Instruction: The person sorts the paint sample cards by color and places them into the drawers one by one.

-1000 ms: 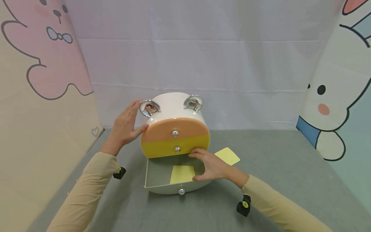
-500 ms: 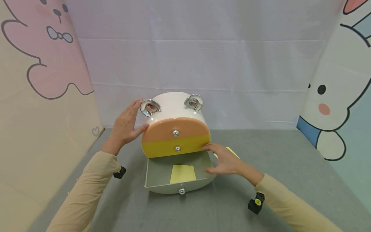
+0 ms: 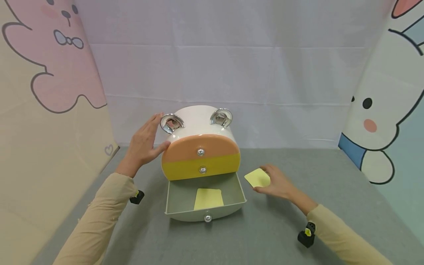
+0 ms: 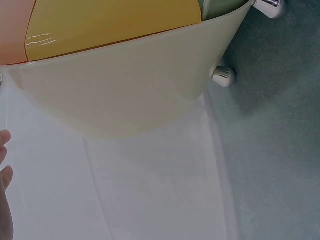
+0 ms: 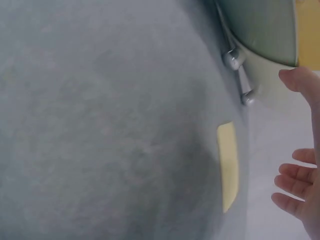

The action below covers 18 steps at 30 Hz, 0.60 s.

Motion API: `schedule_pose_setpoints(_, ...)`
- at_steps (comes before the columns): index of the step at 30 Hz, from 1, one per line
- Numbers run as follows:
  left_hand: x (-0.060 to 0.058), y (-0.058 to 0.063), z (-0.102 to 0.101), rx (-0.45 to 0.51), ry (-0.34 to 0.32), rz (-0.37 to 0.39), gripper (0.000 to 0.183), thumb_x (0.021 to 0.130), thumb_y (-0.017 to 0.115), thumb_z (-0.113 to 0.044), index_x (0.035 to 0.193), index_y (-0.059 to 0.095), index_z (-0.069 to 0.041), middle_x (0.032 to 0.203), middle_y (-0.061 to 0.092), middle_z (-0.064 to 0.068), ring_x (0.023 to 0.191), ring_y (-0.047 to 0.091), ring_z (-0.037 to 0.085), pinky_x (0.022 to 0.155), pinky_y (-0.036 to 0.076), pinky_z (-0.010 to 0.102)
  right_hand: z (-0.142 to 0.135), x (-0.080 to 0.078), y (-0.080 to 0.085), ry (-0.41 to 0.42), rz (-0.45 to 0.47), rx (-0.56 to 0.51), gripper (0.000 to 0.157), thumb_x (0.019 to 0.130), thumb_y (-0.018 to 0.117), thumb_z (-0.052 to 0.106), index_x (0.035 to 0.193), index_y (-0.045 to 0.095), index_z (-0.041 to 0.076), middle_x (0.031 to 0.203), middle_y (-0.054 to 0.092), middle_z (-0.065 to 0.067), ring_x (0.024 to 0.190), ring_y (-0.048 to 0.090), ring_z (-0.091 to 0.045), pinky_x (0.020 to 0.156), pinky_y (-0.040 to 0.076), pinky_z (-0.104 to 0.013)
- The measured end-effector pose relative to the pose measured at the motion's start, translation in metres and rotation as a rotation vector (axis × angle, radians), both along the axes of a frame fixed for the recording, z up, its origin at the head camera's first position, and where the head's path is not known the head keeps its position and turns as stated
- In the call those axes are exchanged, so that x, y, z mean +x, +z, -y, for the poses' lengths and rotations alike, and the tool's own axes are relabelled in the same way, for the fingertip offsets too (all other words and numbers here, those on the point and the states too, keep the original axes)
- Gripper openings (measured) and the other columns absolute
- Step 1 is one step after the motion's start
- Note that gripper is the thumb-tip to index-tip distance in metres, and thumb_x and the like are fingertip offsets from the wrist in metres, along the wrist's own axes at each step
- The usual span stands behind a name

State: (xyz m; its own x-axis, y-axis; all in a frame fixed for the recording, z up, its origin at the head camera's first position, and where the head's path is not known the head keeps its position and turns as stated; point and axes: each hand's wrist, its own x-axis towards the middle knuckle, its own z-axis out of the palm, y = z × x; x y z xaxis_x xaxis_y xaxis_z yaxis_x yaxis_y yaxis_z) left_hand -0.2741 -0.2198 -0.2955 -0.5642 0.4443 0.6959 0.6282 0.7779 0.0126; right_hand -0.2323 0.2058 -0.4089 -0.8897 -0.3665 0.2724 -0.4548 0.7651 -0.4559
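A small drawer box (image 3: pixel 202 119) with a white shell and silver ear-like pieces stands mid-table; its front is orange and yellow. The green bottom drawer (image 3: pixel 180 189) is pulled out, and a yellow square card (image 3: pixel 208 198) lies inside it. My left hand (image 3: pixel 142 143) rests against the box's left side with fingers extended. Right of the drawer, a second yellow card (image 3: pixel 255 178) lies on the table. My right hand (image 3: pixel 278 184) is over that card's right edge, thumb and fingers spread; in the right wrist view the fingers (image 5: pixel 295 180) look apart from the card (image 5: pixel 228 167).
Grey cloth covers the table (image 3: pixel 314 184). A white curtain (image 3: pixel 281 92) hangs behind it, and printed cartoon panels (image 3: pixel 56 147) flank both sides. Silver feet (image 5: pixel 234 59) show under the box in the right wrist view.
My right hand has moved right, from over the open drawer to the card on the table. The left hand, box and card in the drawer have stayed put.
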Motion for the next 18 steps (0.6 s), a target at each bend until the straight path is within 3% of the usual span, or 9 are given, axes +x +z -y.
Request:
schedule_pose_setpoints(7,0.000,0.000,0.000,0.001,0.003,-0.002,0.090,0.084,0.025,-0.071,0.144,0.022,-0.003,0.144,0.033,0.015,0.132,0.029,0.028,0.105,0.029,0.045,-0.005,-0.003,-0.021,-0.137,-0.031,0.061,0.079,0.066,0.074,0.044,0.118,0.050,-0.011,0.113,0.053,-0.026,0.101,0.051,-0.037,0.081,0.045,-0.049)
schedule_pose_setpoints(13,0.001,0.000,-0.001,0.007,0.003,-0.005,0.091,0.083,0.025,-0.071,0.143,0.022,-0.003,0.143,0.033,0.014,0.132,0.030,0.028,0.104,0.029,0.046,-0.002,-0.004,-0.033,-0.245,-0.022,0.086,0.074,0.064,0.073,0.045,0.107,0.054,-0.012,0.096,0.054,-0.022,0.084,0.051,-0.030,0.066,0.044,-0.041)
schedule_pose_setpoints(18,0.001,0.000,-0.001,0.010,0.002,-0.003,0.090,0.083,0.025,-0.071,0.143,0.022,-0.003,0.143,0.033,0.014,0.132,0.030,0.028,0.104,0.029,0.046,0.000,-0.007,-0.039,-0.292,-0.019,0.090,0.069,0.066,0.071,0.044,0.102,0.055,-0.012,0.093,0.053,-0.022,0.082,0.050,-0.031,0.066,0.042,-0.041)
